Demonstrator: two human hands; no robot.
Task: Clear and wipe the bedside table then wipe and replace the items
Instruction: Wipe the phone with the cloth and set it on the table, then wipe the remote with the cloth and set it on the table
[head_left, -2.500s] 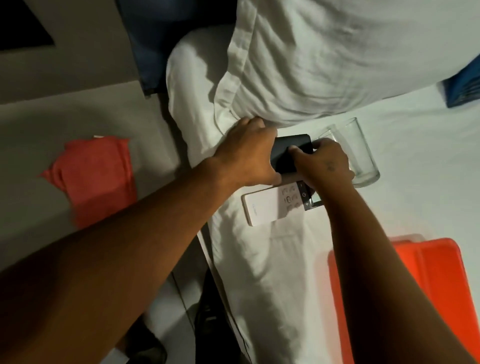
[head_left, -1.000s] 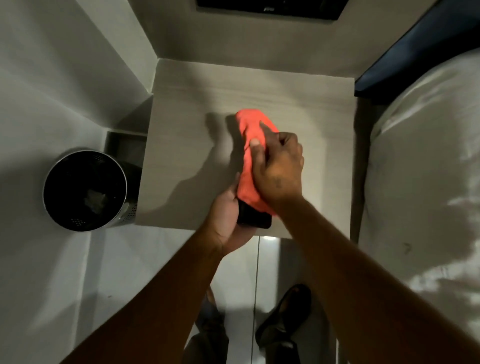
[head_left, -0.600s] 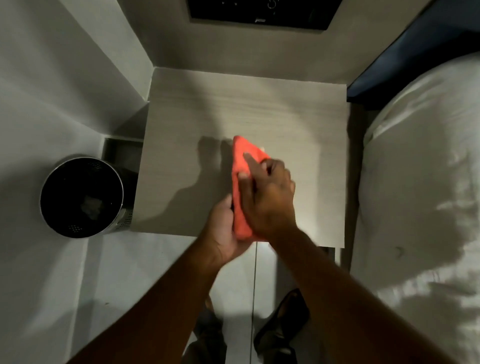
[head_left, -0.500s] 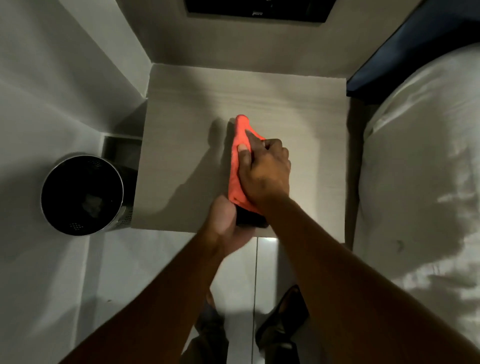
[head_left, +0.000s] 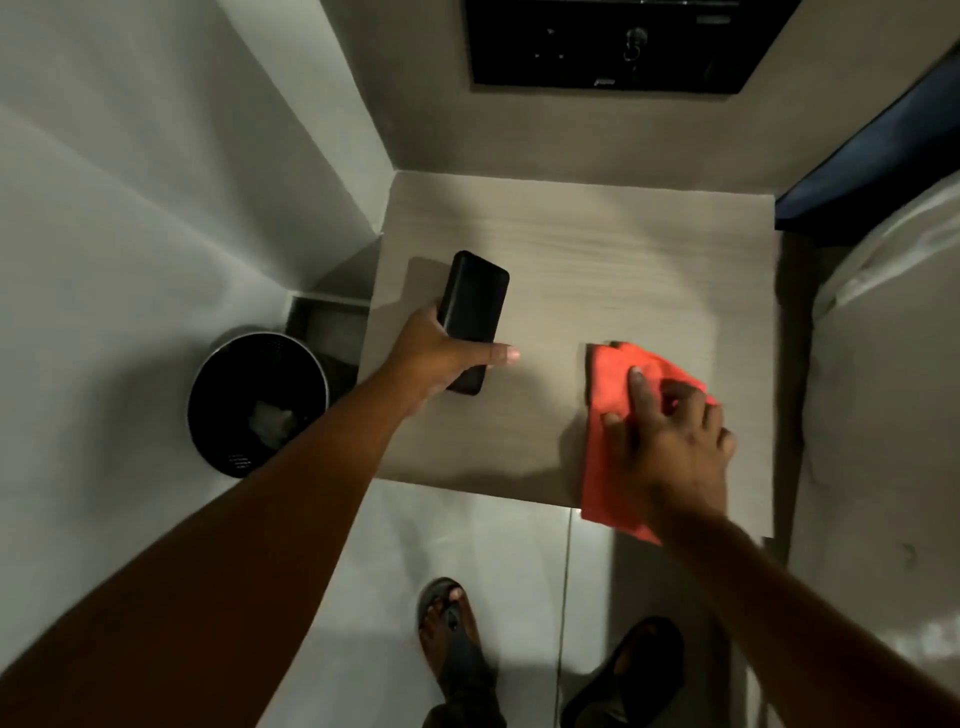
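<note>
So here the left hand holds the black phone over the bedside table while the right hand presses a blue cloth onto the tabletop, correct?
Not quite: the cloth is orange-red, not blue, as the head view shows. The rest stands: the left hand holds the black phone over the bedside table, and the right hand presses the cloth down.

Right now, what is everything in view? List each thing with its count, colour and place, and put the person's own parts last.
bedside table: 1, pale wood grain, centre, in the corner beside the bed
black device: 1, flat and dark, over the table's left part, in the left hand
cloth: 1, orange-red, on the table's right front, hanging over the edge
waste bin: 1, black mesh, on the floor left of the table
wall panel: 1, black, on the wall above the table
bed: 1, white bedding, right edge
left hand: 1, gripping the device
right hand: 1, pressing on the cloth
feet in sandals: 2, dark sandals, bottom centre
</note>
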